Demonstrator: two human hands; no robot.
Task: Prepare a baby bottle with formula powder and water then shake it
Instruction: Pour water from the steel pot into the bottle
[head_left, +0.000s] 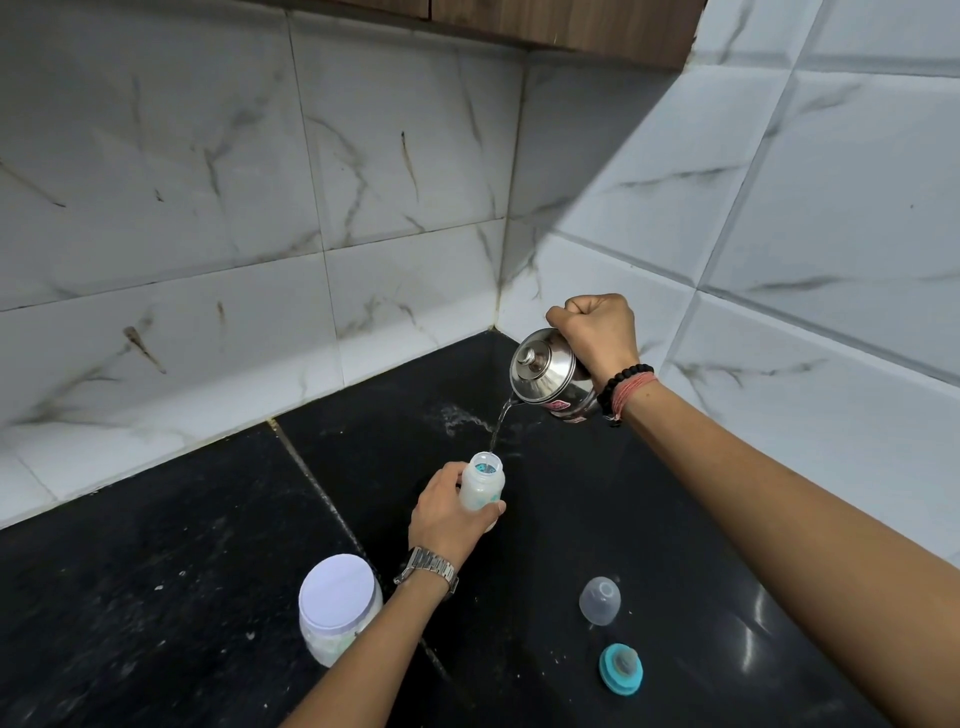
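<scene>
Kitchen corner, black counter (156, 571): water stage of bottle prep. Right hand (597, 332) clenched round handle of steel kettle (550, 379), tipped so thin stream (496, 428) drops into open baby bottle (482, 488). Left hand (447, 519) wraps bottle body, steadying it upright directly below spout. Splashes on counter behind bottle. Teal nipple ring (621, 667) and clear cap (600, 600) set aside near right forearm, likely awaiting refit. Lidded formula jar (337, 605) stands beside left wrist.
</scene>
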